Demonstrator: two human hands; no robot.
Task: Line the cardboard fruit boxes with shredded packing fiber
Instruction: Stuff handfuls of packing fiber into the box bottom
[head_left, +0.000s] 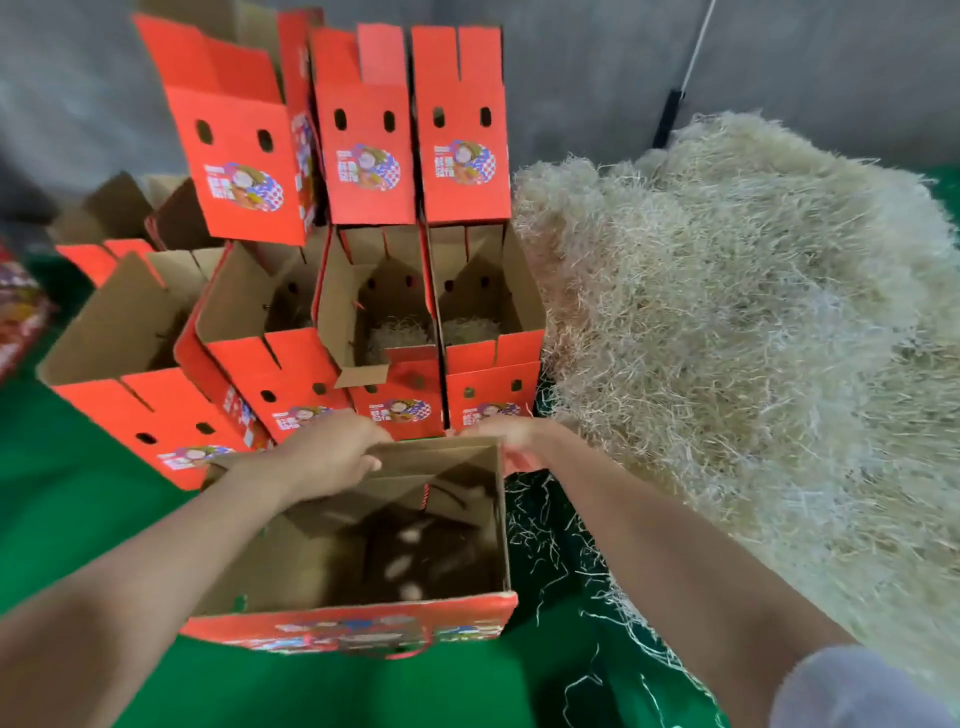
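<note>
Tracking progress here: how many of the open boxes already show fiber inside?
2. The middle lower-row box and the box right of it, next to the fiber pile. The held box looks unlined; the stacked upper boxes and left boxes hide their bottoms.

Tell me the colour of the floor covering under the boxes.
The floor covering is green; the head view shows it clearly.
</note>
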